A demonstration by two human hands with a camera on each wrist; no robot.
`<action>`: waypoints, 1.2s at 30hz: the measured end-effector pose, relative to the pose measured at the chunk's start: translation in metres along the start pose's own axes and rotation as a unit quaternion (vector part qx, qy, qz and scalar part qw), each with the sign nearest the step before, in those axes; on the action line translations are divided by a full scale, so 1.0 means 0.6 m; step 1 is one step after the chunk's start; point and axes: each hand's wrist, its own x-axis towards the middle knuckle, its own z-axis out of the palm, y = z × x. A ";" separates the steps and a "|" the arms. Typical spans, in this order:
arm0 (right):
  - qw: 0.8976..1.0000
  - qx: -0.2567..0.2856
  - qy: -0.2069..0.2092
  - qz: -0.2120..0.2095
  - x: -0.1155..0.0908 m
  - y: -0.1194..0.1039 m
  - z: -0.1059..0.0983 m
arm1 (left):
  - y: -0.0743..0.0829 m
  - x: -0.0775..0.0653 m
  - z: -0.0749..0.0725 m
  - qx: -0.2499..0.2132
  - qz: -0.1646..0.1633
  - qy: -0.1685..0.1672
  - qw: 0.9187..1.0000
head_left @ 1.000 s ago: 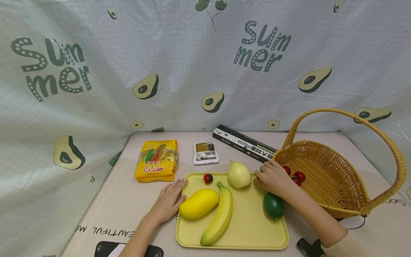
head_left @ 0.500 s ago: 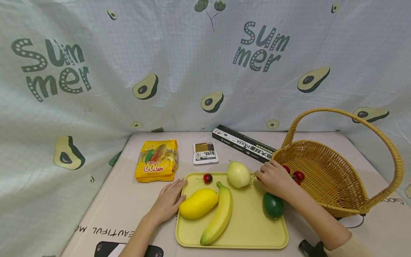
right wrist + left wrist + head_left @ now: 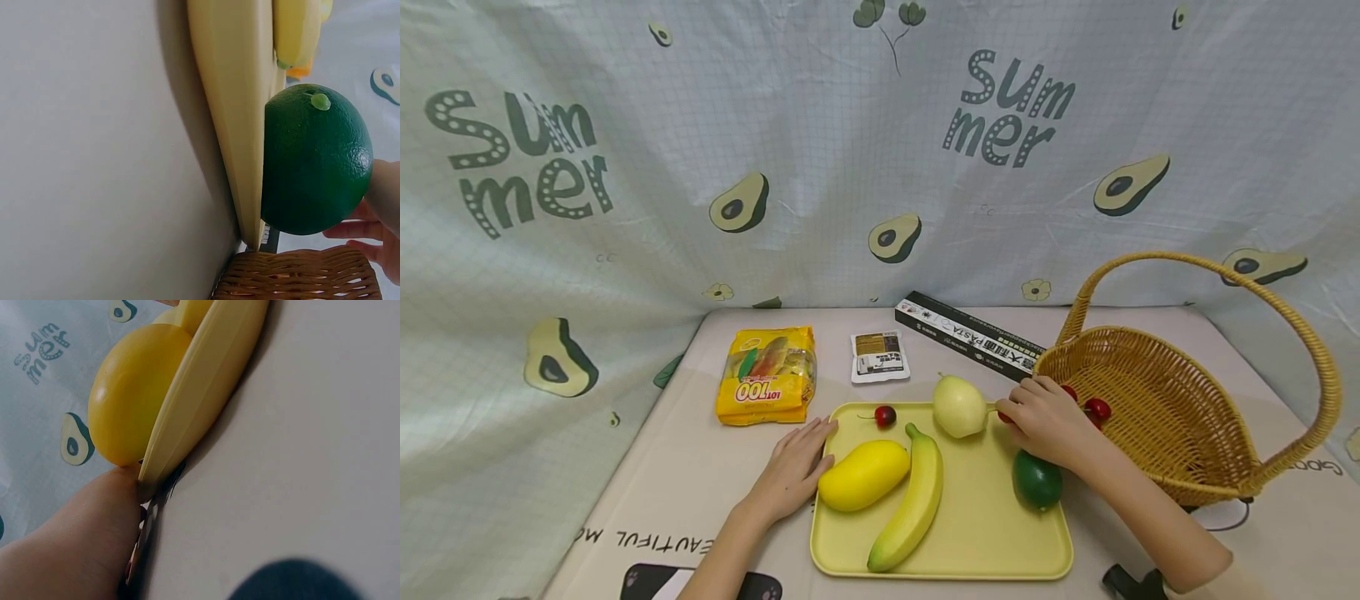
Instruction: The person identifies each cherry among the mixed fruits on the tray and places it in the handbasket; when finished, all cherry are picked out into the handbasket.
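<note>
My left hand [image 3: 793, 471] lies flat at the left edge of the yellow tray [image 3: 992, 533], next to a yellow mango [image 3: 863, 476]. At the tray's far right corner, my right hand [image 3: 1048, 417] has its fingers over a red cherry [image 3: 1003, 417] and appears to pinch it; its fingertips are partly hidden. Just left of that cherry is a pale pear [image 3: 960, 407]. A dark green avocado [image 3: 1037, 481] lies under the right wrist. The tray also bears a banana [image 3: 917, 500] and another cherry [image 3: 885, 417].
A wicker basket [image 3: 1195, 408] with a tall handle and several cherries [image 3: 1097, 408] stands at the right. Behind the tray are a black pasta box [image 3: 970, 333], a white sachet [image 3: 880, 357] and a yellow packet [image 3: 767, 375]. A printed curtain [image 3: 820, 167] hangs behind.
The right hand shifts only slightly, and more of the cherry's red shows at its fingertips. The pear moves a touch to the right. My left hand stays still.
</note>
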 end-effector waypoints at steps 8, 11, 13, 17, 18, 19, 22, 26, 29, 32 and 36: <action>1.000 0.009 0.030 0.003 0.001 0.005 -0.005 | -0.001 0.000 0.002 0.000 0.006 0.012 1.000; 0.999 0.007 0.047 -0.001 0.001 0.007 -0.006 | -0.001 -0.001 0.004 0.003 0.012 0.020 1.000; 0.998 0.006 0.056 -0.001 0.001 0.008 -0.007 | -0.001 -0.001 0.005 0.004 0.014 0.023 1.000; 0.998 0.008 0.066 0.000 0.001 0.010 -0.012 | -0.001 -0.001 0.005 0.003 0.016 0.027 1.000; 0.998 0.009 0.067 0.000 0.001 0.011 -0.013 | -0.001 -0.001 0.005 0.003 0.015 0.026 1.000; 0.998 0.010 0.067 0.000 0.000 0.012 -0.015 | -0.001 -0.001 0.005 0.003 0.014 0.025 1.000; 0.997 0.016 0.072 0.002 -0.002 0.016 -0.020 | -0.001 -0.001 0.004 0.003 0.011 0.021 1.000; 0.996 0.013 0.082 0.010 -0.002 0.021 -0.026 | -0.001 -0.001 0.003 0.005 0.009 0.014 1.000; 0.996 0.012 0.082 0.018 -0.003 0.025 -0.030 | -0.001 -0.001 0.002 0.005 0.009 0.012 1.000; 0.997 0.015 0.071 0.030 -0.005 0.029 -0.036 | -0.001 -0.001 0.002 0.005 0.011 0.013 1.000; 0.997 0.018 0.057 0.047 -0.009 0.033 -0.047 | -0.001 -0.001 0.001 0.002 0.008 0.012 1.000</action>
